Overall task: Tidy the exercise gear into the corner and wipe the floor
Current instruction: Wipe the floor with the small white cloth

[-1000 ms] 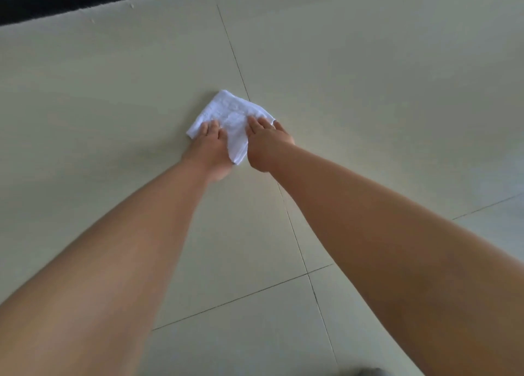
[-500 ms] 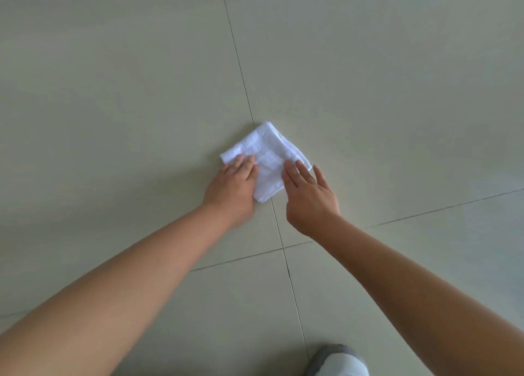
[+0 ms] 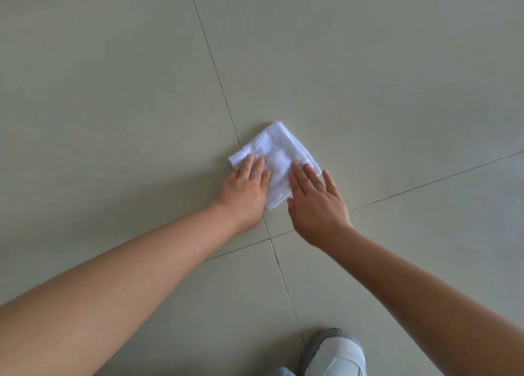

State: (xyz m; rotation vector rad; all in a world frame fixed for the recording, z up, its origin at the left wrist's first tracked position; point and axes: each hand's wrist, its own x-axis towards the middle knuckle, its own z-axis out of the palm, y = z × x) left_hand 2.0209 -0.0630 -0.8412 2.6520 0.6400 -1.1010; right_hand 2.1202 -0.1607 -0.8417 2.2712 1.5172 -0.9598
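Observation:
A folded white cloth [image 3: 279,154] lies flat on the pale tiled floor [image 3: 113,92], just above where the tile joints cross. My left hand [image 3: 246,194] presses on its left part with straight fingers. Flat on the cloth's right edge lies my right hand [image 3: 316,202], fingers spread, its outer fingers on the bare tile. No exercise gear is in view.
Dark grout lines [image 3: 215,72] run across the floor and cross near the cloth. My grey shoe [image 3: 331,350] and a bit of light trouser leg show at the bottom edge, right of centre.
Both hands have drawn the cloth back toward me across the floor. My arms are less stretched out, and my shoe has come into view at the bottom.

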